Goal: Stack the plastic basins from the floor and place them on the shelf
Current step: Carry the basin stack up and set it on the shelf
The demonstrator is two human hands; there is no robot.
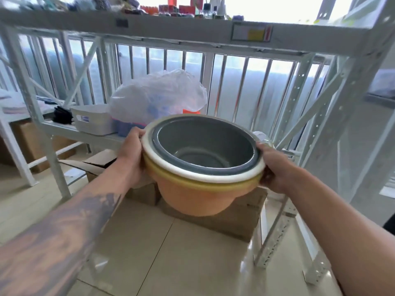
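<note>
A nested stack of plastic basins [198,189] hangs in the air in front of me: an orange one outermost, then yellow and white rims, with a grey basin [205,144] innermost. My left hand [131,154] grips the stack's left rim and my right hand [275,167] grips its right rim. The stack is tilted slightly toward me, at about the height of the white metal shelf [64,127] behind it.
On the shelf stand a white plastic basket [92,119], a clear plastic bag [158,97] of items and a black object [62,114]. Cardboard boxes [241,216] sit on the tiled floor under the basins. A white shelf upright [275,227] stands at the right.
</note>
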